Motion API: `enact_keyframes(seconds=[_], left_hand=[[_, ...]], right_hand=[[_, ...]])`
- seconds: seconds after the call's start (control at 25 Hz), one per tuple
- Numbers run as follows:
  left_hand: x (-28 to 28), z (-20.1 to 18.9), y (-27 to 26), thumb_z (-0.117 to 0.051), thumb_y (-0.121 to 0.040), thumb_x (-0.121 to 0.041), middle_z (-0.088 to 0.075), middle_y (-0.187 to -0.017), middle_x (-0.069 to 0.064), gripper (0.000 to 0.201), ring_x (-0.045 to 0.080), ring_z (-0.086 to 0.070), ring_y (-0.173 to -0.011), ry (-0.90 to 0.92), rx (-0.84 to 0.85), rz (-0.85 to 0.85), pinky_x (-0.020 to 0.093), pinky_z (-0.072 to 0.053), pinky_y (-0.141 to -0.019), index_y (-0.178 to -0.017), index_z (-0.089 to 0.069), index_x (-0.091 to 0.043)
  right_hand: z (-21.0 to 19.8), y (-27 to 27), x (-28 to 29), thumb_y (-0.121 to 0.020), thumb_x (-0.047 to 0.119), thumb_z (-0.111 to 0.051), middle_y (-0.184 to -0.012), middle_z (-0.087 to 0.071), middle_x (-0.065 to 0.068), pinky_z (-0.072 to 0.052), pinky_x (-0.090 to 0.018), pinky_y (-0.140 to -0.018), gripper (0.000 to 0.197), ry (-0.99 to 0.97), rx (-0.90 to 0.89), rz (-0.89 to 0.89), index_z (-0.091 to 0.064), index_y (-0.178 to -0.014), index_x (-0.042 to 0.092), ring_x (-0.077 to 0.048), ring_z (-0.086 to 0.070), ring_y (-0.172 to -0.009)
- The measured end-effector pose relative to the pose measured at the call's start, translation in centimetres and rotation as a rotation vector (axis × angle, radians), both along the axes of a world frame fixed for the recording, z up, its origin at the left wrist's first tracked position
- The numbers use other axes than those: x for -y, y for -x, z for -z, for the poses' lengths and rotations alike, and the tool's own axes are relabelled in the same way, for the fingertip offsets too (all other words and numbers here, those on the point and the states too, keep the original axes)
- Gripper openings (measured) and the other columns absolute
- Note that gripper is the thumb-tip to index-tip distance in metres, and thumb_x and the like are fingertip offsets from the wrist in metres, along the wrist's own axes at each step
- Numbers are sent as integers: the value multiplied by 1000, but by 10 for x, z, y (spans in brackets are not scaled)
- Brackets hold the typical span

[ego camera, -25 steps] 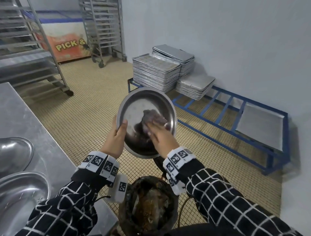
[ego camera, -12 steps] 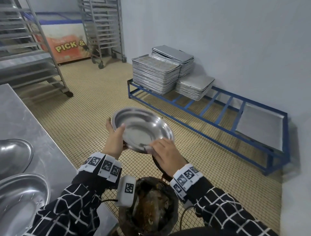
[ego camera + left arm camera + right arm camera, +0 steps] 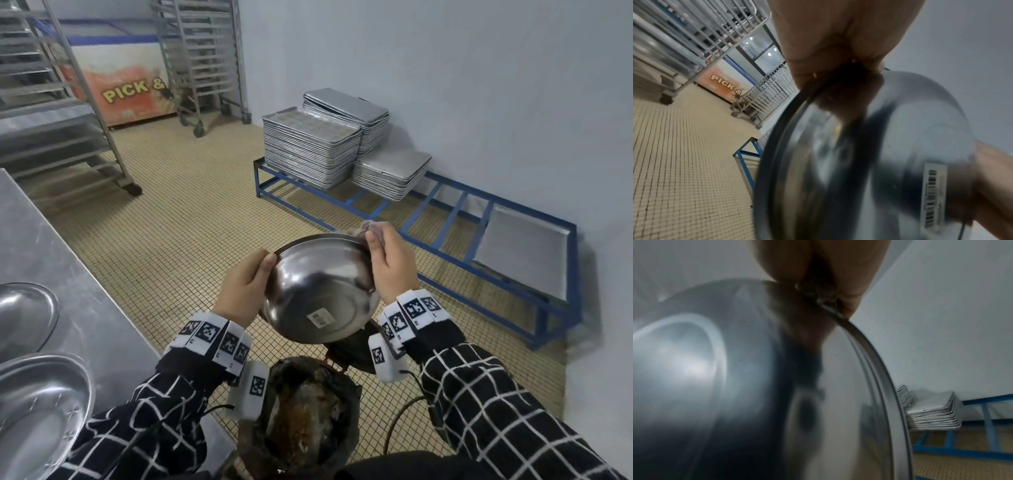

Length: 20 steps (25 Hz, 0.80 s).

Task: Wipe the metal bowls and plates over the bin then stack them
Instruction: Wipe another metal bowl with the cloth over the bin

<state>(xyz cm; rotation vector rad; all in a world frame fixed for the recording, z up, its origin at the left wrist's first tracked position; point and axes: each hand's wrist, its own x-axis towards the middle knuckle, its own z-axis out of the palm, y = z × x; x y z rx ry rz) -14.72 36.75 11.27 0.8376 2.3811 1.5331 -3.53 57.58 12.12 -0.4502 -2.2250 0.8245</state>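
Note:
A round metal bowl [image 3: 318, 291] hangs over the bin [image 3: 301, 418], turned so its underside with a barcode sticker [image 3: 320, 318] faces me. My left hand [image 3: 245, 287] grips its left rim, thumb on the edge. My right hand [image 3: 387, 267] pinches a crumpled greyish wipe [image 3: 371, 228] against the bowl's upper right rim. The left wrist view shows the bowl [image 3: 890, 162] close up, with my left hand [image 3: 838, 48] on its rim. In the right wrist view the bowl [image 3: 756, 386] fills the frame under my right hand [image 3: 828, 272].
A steel counter [image 3: 68, 267] runs along the left with two more metal bowls [image 3: 37, 411] on it. A blue floor rack [image 3: 445, 212] holds stacks of baking trays [image 3: 311, 150] by the wall. Wheeled tray trolleys [image 3: 205, 58] stand at the back.
The bowl was facing me while my right hand wiped inside it; it has been flipped so its underside faces me, and my right hand with the wipe moved to the upper right rim.

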Motion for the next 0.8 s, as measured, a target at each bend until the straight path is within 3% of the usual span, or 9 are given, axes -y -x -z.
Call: enact_keyframes(seconds=[0.08,0.24,0.32,0.36,0.44,0.48,0.56,0.68,0.8], left_hand=[[-3,-1,-3,-40,-101,-29,-58,-72,3,28,14,-51,-66,-14,-1,-31,24,-39,-63,-80,-56,-18],[-7,-1,-1,-37,-102,-31,-60,-80,9,32,23,-55,-73,-88,88,-127,35,-46,-72,-86,-57,-13],[-10,-4,-3,-36,-102,-33,-63,-91,11,31,26,-60,-85,-161,192,-168,40,-49,-83,-95,-59,-13],[-13,-8,-4,-36,-102,-33,-64,-95,10,30,25,-60,-88,-199,237,-180,41,-50,-86,-99,-59,-13],[-15,-13,-4,-37,-102,-31,-64,-98,9,27,23,-61,-90,-249,269,-208,42,-51,-89,-100,-58,-14],[-16,-15,-3,-38,-102,-30,-63,-98,9,25,23,-60,-91,-276,280,-216,44,-51,-90,-97,-58,-17],[-16,-19,-5,-40,-102,-30,-63,-94,8,24,24,-60,-89,-332,294,-208,48,-50,-89,-88,-58,-23],[-14,-26,-6,-41,-101,-31,-63,-91,0,24,19,-59,-89,-364,312,-213,41,-49,-87,-85,-58,-29],[-10,-35,-3,-39,-102,-34,-63,-99,-4,22,15,-58,-97,-387,332,-271,33,-45,-90,-96,-59,-29]], right_hand=[[1,-2,-5,-99,34,-40,-100,-63,4,-49,-24,-75,31,14,-73,94,-58,-112,12,-10,-60,-89],[15,-17,16,-99,31,-41,-86,-59,18,-47,-9,-64,28,139,10,47,-57,-116,16,6,-58,-76],[30,-22,45,-99,35,-39,-95,-65,9,-53,-15,-76,33,173,101,-109,-53,-124,20,-1,-64,-87],[37,-24,61,-100,38,-36,-111,-65,3,-51,-19,-87,38,147,129,-196,-48,-133,21,-4,-62,-101],[44,-23,86,-100,40,-32,-148,-40,6,-33,-21,-108,49,15,143,-331,-31,-147,26,-4,-35,-135],[43,-20,93,-100,40,-30,-155,-24,13,-25,-20,-112,49,-69,129,-365,-26,-148,30,-4,-19,-143],[32,-7,96,-100,40,-29,-157,-5,19,-29,-26,-111,47,-215,82,-357,-24,-147,37,-9,-3,-147],[15,20,77,-100,43,-24,-158,7,16,-36,-50,-109,51,-192,43,-202,-10,-149,39,-14,3,-147],[16,27,51,-99,46,-20,-159,8,14,-45,-53,-100,57,-36,106,-55,2,-150,38,-18,-6,-147]])
